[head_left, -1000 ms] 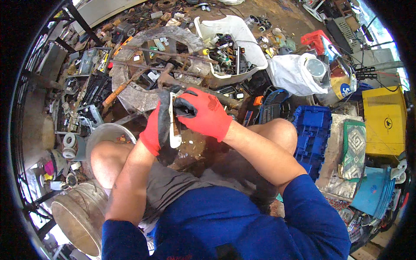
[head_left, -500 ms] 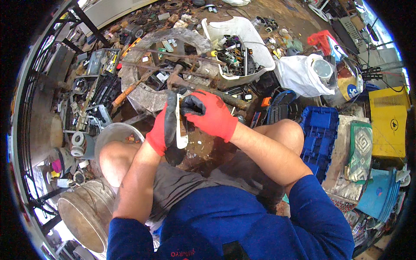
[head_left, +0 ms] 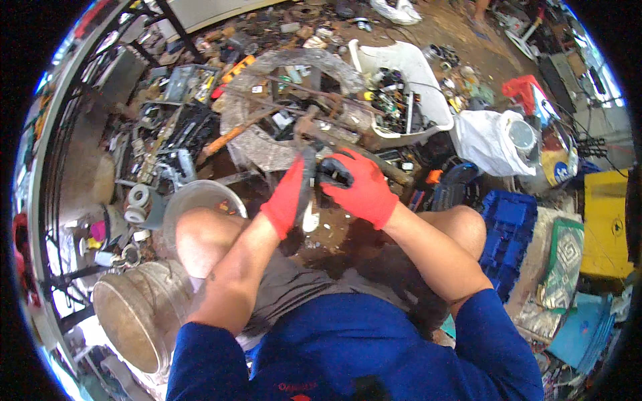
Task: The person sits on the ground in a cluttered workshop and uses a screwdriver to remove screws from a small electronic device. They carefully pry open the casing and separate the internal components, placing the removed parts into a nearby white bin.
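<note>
Both my hands wear red gloves with black palms and meet in front of my knees. My left hand (head_left: 291, 195) is closed round a narrow white-edged piece (head_left: 311, 220), whose kind I cannot make out; its lower white end sticks out below the palm. My right hand (head_left: 361, 188) bends its fingers against the upper part of that piece, thumb and fingertips pinched together. Just beyond the hands, a hammer (head_left: 305, 125) lies on a worn grey ring-shaped block (head_left: 251, 83), beside a bar with an orange handle (head_left: 226, 140).
A white bin (head_left: 435, 110) of mixed scrap stands past the block. Left of me are a clear tub (head_left: 184, 200) and a dirty bucket (head_left: 124, 321). A white sack (head_left: 491, 144), blue plastic crate (head_left: 508, 227) and yellow panel (head_left: 605, 224) lie right. Scrap parts cover the left floor.
The view has shifted, so the surroundings sit further right. The white-edged piece has turned, and less of its face shows between my hands.
</note>
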The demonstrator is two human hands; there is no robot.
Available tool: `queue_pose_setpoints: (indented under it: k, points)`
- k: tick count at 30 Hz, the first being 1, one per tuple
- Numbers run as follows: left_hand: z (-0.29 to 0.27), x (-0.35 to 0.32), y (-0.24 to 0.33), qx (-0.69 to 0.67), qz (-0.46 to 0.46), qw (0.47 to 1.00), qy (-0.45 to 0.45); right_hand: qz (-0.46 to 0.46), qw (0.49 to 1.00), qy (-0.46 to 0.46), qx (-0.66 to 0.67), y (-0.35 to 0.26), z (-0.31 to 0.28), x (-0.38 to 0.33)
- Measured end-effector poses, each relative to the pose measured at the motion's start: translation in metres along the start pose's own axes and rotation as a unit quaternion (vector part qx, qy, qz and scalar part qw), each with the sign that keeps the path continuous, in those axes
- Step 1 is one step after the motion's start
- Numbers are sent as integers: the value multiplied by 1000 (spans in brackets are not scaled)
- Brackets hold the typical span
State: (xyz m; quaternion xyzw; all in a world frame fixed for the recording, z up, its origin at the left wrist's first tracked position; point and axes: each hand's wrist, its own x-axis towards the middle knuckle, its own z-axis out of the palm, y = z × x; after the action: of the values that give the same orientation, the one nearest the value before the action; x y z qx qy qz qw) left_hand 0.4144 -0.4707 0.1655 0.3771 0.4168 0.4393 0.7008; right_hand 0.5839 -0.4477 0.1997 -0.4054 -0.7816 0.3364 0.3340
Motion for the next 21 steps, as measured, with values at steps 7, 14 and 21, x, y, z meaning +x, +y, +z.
queue_pose_setpoints:
  k: [7, 14, 21]
  points:
    - [-4, 5, 14, 25, -17, 1000, -1, 31, 996, -53, 59, -6, -8, 3]
    - [-12, -2, 37, -154, -43, 984, 74, 366, 843, -113, 377, -4, -24, -1]
    - [3, 5, 12, 93, 72, 992, 49, 200, 972, -102, 71, 22, -7, -18]
